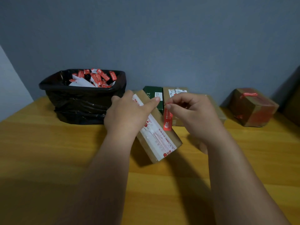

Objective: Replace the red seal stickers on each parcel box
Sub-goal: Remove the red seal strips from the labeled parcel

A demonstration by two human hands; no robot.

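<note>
Brown parcel box (159, 140) at frame centre, gripped by left hand (128, 114); right hand (191, 114) pinches its red seal sticker (168, 118).

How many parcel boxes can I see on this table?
4: one held in the left hand, a green box and a brown box behind it, one far right. Others may be hidden.

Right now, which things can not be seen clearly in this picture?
Head view only:
- Parcel box far end: hidden under the left hand.
- Red sticker print: too small to read; its top is covered by the right hand.
- Bin depth: hidden by sticker scraps.
- Dark object at right: cut by the frame edge.
</note>
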